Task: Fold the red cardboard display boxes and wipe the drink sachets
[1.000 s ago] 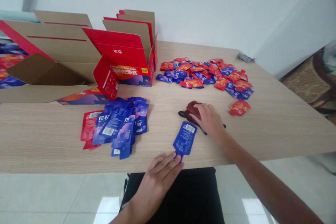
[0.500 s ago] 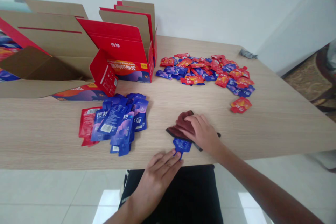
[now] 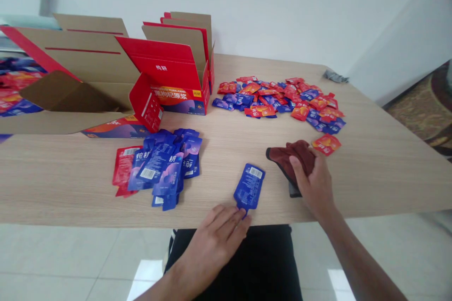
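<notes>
A single blue sachet [image 3: 249,186] lies flat near the front edge of the wooden table [image 3: 370,164]. My left hand [image 3: 219,233] rests at that edge with fingers stretched out, the fingertips pressing the sachet's narrow near end. To the right, my right hand [image 3: 315,182] is closed on a dark red cloth [image 3: 291,155] that lies bunched on the table. A lone red sachet [image 3: 326,144] sits just beyond the cloth.
A stack of blue sachets [image 3: 165,162] with a red one under its left side lies at the left. Several red and blue sachets [image 3: 282,99] are scattered at the back. Open red cartons [image 3: 169,73] stand at the back left. A small grey object [image 3: 335,76] lies at the far right edge.
My right hand has drawn the dark red cloth off the blue sachet and away to the right. The whole sachet now shows. My left hand has stayed on its near end.
</notes>
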{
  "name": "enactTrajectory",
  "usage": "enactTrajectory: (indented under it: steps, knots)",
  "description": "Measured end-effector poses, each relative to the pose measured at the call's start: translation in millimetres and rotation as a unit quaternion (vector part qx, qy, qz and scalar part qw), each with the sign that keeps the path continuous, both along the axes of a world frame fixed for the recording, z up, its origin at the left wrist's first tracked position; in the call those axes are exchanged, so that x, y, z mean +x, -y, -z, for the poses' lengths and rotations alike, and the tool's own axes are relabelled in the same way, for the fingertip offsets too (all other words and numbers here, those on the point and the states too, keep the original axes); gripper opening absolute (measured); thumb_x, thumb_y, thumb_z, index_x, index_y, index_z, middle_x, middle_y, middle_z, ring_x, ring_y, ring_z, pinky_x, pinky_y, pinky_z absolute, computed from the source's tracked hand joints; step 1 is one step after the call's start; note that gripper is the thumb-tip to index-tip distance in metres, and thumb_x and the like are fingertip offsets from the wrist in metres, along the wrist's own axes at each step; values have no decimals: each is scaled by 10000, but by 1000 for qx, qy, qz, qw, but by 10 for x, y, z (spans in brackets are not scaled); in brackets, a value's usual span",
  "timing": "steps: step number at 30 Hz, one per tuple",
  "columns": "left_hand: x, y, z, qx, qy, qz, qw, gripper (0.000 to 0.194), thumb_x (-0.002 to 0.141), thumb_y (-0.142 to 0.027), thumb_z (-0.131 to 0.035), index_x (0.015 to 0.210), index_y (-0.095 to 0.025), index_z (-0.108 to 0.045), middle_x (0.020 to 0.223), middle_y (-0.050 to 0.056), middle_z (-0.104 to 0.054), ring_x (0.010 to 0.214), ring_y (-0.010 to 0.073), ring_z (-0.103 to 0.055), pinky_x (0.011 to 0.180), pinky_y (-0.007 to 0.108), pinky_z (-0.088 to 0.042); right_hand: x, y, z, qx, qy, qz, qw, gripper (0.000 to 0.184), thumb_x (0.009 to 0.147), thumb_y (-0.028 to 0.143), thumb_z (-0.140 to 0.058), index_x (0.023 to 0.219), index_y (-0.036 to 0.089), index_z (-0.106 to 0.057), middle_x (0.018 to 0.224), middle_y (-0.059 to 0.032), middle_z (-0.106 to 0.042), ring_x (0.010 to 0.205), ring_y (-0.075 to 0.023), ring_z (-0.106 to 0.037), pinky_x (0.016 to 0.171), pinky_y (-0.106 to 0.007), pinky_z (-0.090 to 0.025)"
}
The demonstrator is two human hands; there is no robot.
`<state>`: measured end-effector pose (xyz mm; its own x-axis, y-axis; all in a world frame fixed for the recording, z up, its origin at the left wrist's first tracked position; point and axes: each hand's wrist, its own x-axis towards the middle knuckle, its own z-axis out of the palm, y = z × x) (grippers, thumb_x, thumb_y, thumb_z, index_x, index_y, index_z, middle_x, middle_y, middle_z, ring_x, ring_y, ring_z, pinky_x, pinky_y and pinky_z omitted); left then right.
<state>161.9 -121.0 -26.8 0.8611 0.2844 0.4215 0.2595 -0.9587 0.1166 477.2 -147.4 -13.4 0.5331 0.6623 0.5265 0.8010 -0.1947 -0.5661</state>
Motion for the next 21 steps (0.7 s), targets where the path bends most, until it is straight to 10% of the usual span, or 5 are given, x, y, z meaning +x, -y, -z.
enactTrajectory:
  steps: [7, 21]
  knots:
    - [71, 34, 156, 51, -72, -44, 995, 499, 1066, -256, -541, 1555, -185, -469, 1655, 98, -405, 1502, 287, -419, 1172, 424, -430, -91, 320, 237, -28, -111, 43, 992, 661, 882, 686, -621, 1299, 175, -569, 1250, -183, -672, 1150, -339, -653, 979, -493, -510]
    - [-204, 22, -208, -107, 121, 14, 987, 256, 1066, -153, -532, 1290, -187, -650, 1243, 88, -750, 1132, 193, -700, 997, 328, -575, 24, 369, 324, -2, -197, 88, 977, 795, 837, 737, -621, 1375, 156, -556, 1241, -203, -685, 1125, -364, -665, 950, -486, -511]
